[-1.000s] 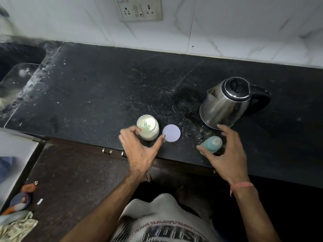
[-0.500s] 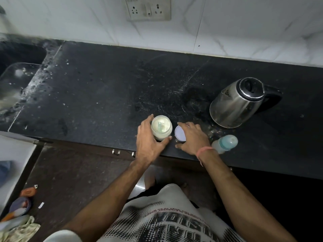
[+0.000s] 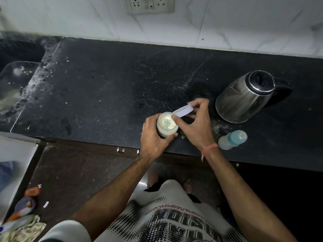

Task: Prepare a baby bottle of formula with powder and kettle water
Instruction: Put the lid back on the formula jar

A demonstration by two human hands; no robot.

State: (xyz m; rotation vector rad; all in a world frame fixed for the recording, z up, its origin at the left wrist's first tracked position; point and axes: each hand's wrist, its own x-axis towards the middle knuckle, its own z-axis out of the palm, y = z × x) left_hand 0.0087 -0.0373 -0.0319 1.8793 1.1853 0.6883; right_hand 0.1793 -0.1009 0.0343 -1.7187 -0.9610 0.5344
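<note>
Seen from above, a person stands at a dark stone desk (image 3: 108, 88) backed by a white marbled wall that carries a socket plate (image 3: 150, 5). At far left a sink (image 3: 12, 81) is set into the surface, its edge speckled with pale spots, and below it on the floor lie a crumpled cloth (image 3: 26, 229) and a few small coloured items, too blurred to tell apart. Near the front edge of the desk, the left hand (image 3: 153, 137) grips an open jar of formula powder (image 3: 167, 126), its fingers wrapped round the glass and the thumb pressed against the near side; a pale green scoop (image 3: 165, 122) lies in the powder. Just to the right, the right hand (image 3: 194, 123) pinches the jar's white lid (image 3: 182, 110) between its fingers and thumb, holding it tilted above the jar's far right rim. A pink thread band (image 3: 209, 148) circles that wrist. Further right, the baby bottle (image 3: 231, 139), topped with a teal cap, stands near the desk's front edge, apart from both hands. Behind it, a steel kettle (image 3: 244, 98) with a black lid and handle stands well back on the desk.
</note>
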